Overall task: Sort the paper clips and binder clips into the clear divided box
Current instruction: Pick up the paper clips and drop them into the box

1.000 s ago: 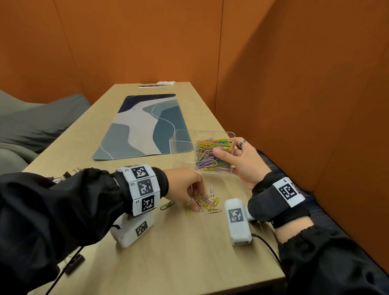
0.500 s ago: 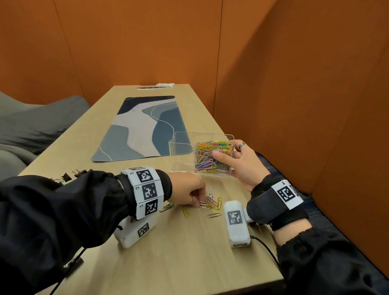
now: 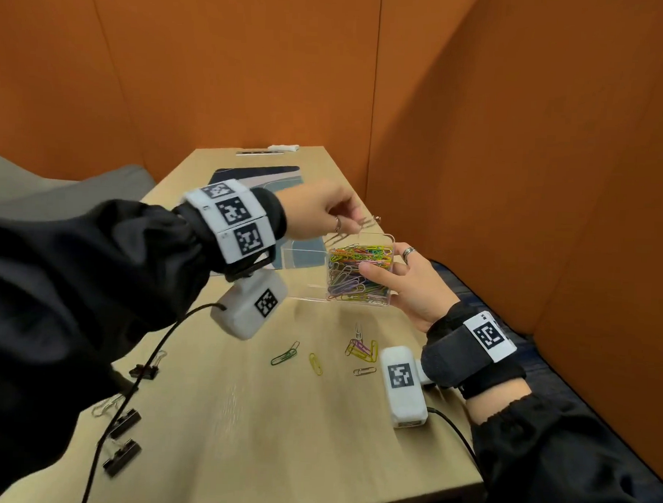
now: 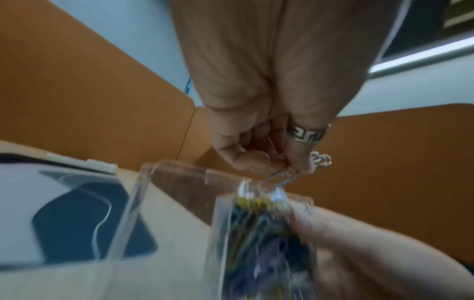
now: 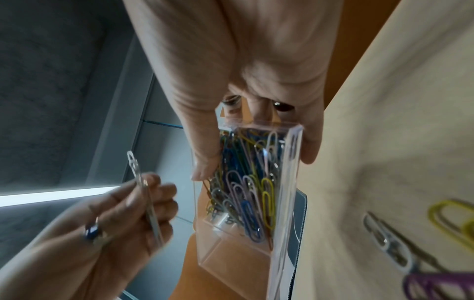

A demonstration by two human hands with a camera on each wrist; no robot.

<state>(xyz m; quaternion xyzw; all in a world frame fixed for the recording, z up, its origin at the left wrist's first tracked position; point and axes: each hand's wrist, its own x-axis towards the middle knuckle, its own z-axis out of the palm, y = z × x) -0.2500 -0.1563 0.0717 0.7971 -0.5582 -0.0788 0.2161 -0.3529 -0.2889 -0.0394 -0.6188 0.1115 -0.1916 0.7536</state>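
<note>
My right hand (image 3: 386,271) grips the clear divided box (image 3: 306,273) and holds it tilted a little above the table. Its right compartment is packed with coloured paper clips (image 3: 359,275); the left one looks bare. Just over the box's far rim, my left hand (image 3: 356,222) pinches a few silver paper clips (image 3: 369,221). The left wrist view shows that hand (image 4: 277,162) with a silver clip (image 4: 279,178) hanging over the box edge (image 4: 143,203). In the right wrist view, thumb and fingers of my right hand (image 5: 254,166) clasp the box (image 5: 290,182).
Several loose paper clips (image 3: 362,347) lie on the table below the box, among them a green one (image 3: 284,354) and a yellow one (image 3: 315,363). Black binder clips (image 3: 125,423) lie at the near left under my sleeve. A desk mat (image 3: 257,179) lies behind; orange walls close in.
My left hand rose from the loose clips on the table to just above the box, carrying silver clips. The right hand lifted and tilted the box.
</note>
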